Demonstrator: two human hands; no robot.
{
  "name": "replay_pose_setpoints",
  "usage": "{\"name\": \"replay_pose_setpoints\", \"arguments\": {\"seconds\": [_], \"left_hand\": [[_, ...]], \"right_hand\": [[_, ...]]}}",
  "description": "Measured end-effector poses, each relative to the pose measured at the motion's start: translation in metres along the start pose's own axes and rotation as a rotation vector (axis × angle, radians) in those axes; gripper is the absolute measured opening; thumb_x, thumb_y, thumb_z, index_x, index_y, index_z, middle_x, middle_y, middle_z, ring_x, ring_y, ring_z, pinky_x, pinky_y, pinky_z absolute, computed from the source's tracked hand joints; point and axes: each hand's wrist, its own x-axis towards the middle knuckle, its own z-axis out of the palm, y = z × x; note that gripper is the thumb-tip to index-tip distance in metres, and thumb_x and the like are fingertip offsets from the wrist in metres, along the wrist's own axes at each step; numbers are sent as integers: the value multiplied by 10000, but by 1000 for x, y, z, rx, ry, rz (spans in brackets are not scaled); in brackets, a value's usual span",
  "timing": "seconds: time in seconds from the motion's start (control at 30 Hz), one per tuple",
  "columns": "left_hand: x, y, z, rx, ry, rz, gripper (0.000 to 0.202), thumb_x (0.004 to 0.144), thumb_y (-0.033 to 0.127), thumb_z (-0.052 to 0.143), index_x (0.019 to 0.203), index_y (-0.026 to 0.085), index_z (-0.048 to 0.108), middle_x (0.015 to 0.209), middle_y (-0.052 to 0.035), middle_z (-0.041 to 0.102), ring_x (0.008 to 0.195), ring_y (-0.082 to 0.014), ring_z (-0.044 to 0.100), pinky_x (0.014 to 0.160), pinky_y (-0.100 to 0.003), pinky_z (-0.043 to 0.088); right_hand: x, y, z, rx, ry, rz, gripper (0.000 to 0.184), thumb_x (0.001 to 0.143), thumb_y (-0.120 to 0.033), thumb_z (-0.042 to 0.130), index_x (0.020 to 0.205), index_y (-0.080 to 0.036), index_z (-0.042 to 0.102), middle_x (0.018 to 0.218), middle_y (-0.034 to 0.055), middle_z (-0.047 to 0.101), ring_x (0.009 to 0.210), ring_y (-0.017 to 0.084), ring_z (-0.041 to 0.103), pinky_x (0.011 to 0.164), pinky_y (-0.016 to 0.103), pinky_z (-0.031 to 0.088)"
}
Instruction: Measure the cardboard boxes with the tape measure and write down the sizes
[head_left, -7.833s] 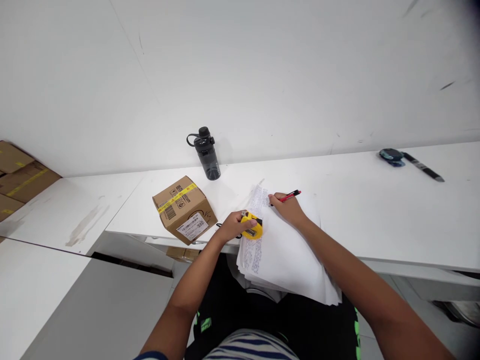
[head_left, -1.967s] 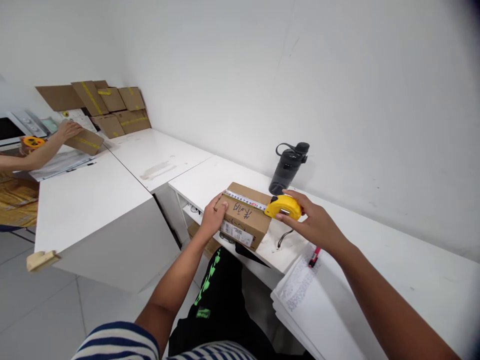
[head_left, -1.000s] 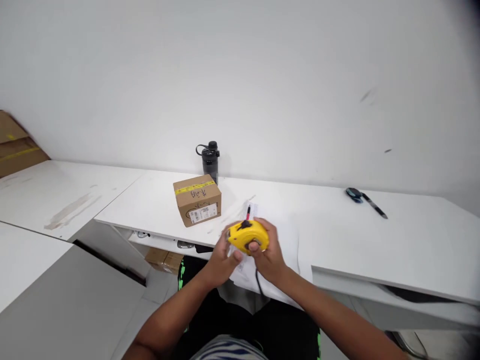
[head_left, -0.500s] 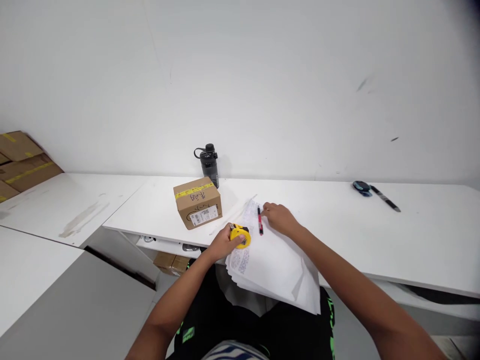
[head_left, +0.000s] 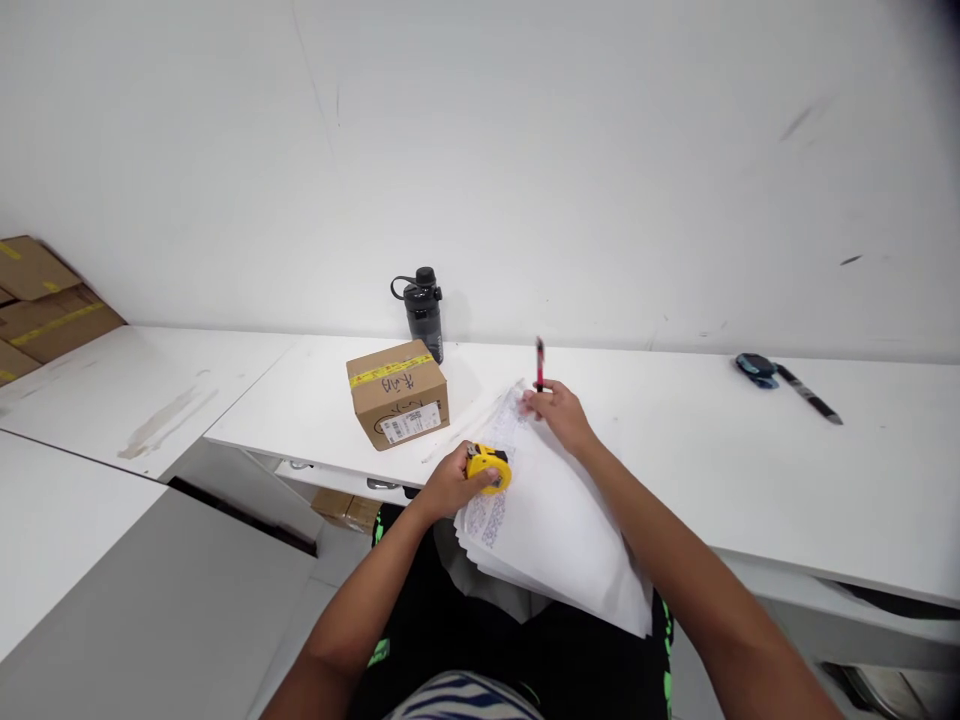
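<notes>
Pen (head_left: 539, 365), slim, hard and red with dark parts, is gripped between the fingers of the right hand (head_left: 561, 408) just right of the frame's centre, pointing nearly straight up and slightly blurred. At centre, the left hand (head_left: 454, 483) is closed around a tape measure (head_left: 491, 470), thumb against its rounded yellow plastic case with black trim; no long run of blade shows.

Beneath both hands, white paper sheets (head_left: 562, 535) lie in a loose stack, edges fanned, corners curling past the desk's front edge. Small bluish writing runs along their left side. The step in hand looks like readying the pen for writing; the next move would call for settling its point on the sheet, with the tape measure held clear. Whether the right hand touches the paper cannot be told.

Left of centre sits a squarish brown cardboard box (head_left: 397, 395) with yellow tape, a white label and dark handwriting. Behind it stands a smoky, translucent cylindrical bottle (head_left: 426, 320) with a loop handle. The smooth white desk (head_left: 697, 440) reaches rightward to a dark rounded object (head_left: 757, 369); taped cartons (head_left: 56, 320) fill the left edge.
</notes>
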Motion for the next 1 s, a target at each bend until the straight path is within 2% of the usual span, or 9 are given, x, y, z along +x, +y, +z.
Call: {"name": "replay_pose_setpoints", "arguments": {"seconds": [0.07,0.13,0.23,0.33,0.4,0.47,0.6,0.77,1.0], "left_hand": [[1,1,-1,-32,-9,-12,393,805,506,644,1004,186,535,871,5,586,759,-138,533,702,-258,435],[2,1,-1,-60,-8,-24,389,802,502,648,994,187,524,859,11,575,747,-132,523,694,-254,431],[4,1,0,-73,1,-40,388,798,498,656,985,189,515,854,15,562,740,-128,513,692,-255,432],[6,-1,0,-67,2,-59,381,796,498,659,968,193,508,844,19,556,734,-126,508,698,-258,435],[7,-2,0,-63,4,-74,374,798,497,658,961,197,504,838,22,555,724,-124,507,694,-258,436],[7,-1,0,-65,0,-83,369,799,493,658,963,200,503,837,22,557,717,-122,509,688,-256,436],[7,1,0,-101,-19,-89,382,791,490,670,994,203,521,863,14,576,742,-128,532,696,-257,441],[8,0,0,-155,-21,-108,407,759,482,710,1000,197,547,885,2,608,766,-136,564,706,-262,450],[11,-3,1,-285,-53,-116,478,682,389,808,1025,177,553,956,-32,653,848,-160,617,742,-282,473]], "right_hand": [[-6,4,3,37,27,25,499,850,-662,464,783,-185,598,631,10,585,619,165,558,587,287,406],[-10,8,6,60,6,48,575,881,-689,356,688,-196,582,520,-20,476,544,154,489,553,291,379],[-13,12,10,84,-28,69,583,913,-662,258,784,-211,606,499,-44,434,517,154,454,549,291,373],[-12,13,12,58,7,100,448,872,-607,428,649,-226,509,562,-31,482,573,151,458,574,288,360],[-12,13,13,35,20,118,442,832,-558,514,557,-231,401,563,-31,464,573,142,425,560,284,330],[-13,12,13,20,17,126,442,813,-518,541,532,-233,353,538,-41,413,554,134,379,539,283,296],[-14,12,13,-1,14,128,426,803,-475,540,530,-237,316,516,-50,334,541,128,321,516,283,253],[-13,13,13,-3,-27,110,410,791,-466,541,529,-236,326,535,-40,395,559,132,361,539,283,298],[-15,13,13,-15,15,135,407,809,-436,525,537,-237,298,526,-53,349,550,126,330,543,284,279]]}}
